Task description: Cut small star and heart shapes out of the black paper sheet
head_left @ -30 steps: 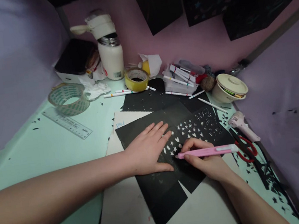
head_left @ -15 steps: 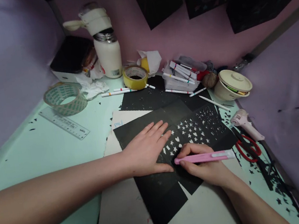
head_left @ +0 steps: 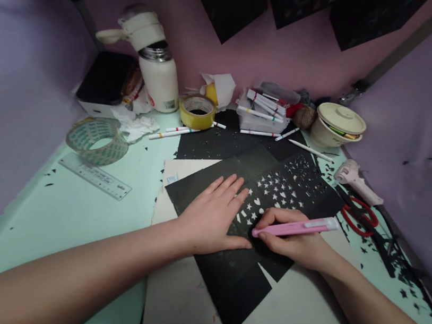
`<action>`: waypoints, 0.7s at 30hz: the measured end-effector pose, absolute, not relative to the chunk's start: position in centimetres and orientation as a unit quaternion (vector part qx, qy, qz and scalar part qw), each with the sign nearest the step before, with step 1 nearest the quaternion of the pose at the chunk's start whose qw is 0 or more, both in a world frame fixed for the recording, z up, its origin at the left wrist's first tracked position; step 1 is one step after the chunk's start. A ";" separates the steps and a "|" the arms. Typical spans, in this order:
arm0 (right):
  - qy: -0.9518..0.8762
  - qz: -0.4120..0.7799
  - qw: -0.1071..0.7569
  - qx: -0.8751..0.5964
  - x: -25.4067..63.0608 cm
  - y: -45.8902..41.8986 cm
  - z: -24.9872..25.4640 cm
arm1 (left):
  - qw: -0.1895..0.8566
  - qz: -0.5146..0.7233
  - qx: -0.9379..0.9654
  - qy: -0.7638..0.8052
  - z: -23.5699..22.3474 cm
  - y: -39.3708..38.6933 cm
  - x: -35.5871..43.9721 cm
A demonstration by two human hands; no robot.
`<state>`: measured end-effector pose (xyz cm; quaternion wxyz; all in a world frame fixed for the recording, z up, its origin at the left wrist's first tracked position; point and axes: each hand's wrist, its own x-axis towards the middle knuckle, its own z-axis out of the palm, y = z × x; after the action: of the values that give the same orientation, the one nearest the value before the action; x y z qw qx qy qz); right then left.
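Observation:
Black paper lies over a white board, with star, heart and other small shapes cut through its right part. My left hand rests flat on the paper, fingers stretched out, just left of the cutouts. In my right hand is a pink craft knife, pinched near its front end below the cutouts. Its body points right, nearly level; the tip is hidden by the fingers.
Right of the paper lie red-handled scissors, a glue gun and black scraps. Behind stand yellow tape, a box of markers, a lidded bowl and a white flask. To the left are a ruler and wide tape.
The view has shifted very slightly, so the background sits a little further right. Both hands and the craft knife hold almost the same place on the paper.

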<state>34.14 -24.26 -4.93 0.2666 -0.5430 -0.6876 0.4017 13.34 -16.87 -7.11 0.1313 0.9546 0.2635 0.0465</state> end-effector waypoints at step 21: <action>-0.605 0.339 0.392 -0.605 33.9 -25.2 -5.1 | 0.127 0.058 0.955 0.263 -7.2 -16.9 13.2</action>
<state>33.93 -25.15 -5.06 0.3919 -0.6047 -0.6048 0.3391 13.25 -16.92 -7.20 0.1267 0.9547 0.2630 0.0577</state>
